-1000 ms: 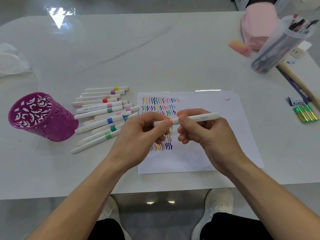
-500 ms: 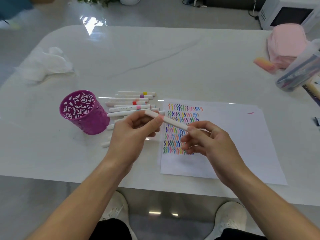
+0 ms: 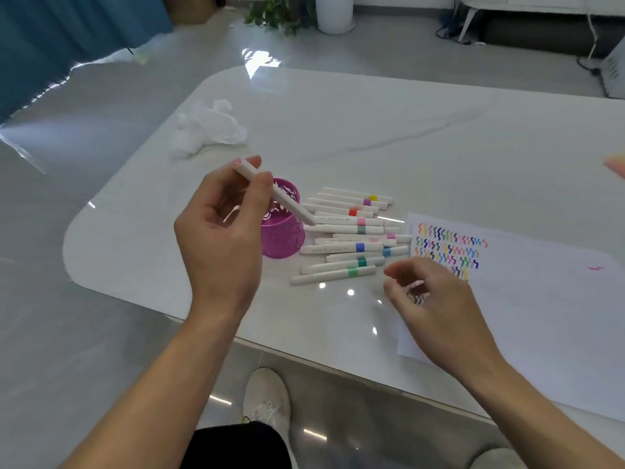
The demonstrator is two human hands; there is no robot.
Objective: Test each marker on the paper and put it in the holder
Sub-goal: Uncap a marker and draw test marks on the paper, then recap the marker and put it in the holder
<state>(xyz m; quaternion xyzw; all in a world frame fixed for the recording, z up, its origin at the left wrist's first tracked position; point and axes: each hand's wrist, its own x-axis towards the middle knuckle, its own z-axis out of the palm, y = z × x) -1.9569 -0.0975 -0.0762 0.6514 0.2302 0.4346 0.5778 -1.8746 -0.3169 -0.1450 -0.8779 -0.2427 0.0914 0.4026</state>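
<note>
My left hand [image 3: 221, 228] pinches a white marker [image 3: 287, 201] between thumb and fingers, held slanted just above the purple cut-out holder [image 3: 282, 235], its lower end over the holder's right rim. My right hand [image 3: 436, 302] hovers with loosely curled fingers and holds nothing, over the left edge of the white paper [image 3: 527, 299]. The paper carries rows of coloured squiggles [image 3: 449, 248]. Several capped white markers [image 3: 348, 231] with coloured bands lie in a loose pile between the holder and the paper.
A crumpled white tissue [image 3: 209, 128] lies on the white table [image 3: 372, 130] behind the holder. The table's rounded near-left corner and front edge are close to my arms. A potted plant [image 3: 280, 11] stands on the floor beyond.
My right hand has let go of the marker and dropped toward the paper's edge. My left hand has carried the marker left to above the holder. The camera has swung left.
</note>
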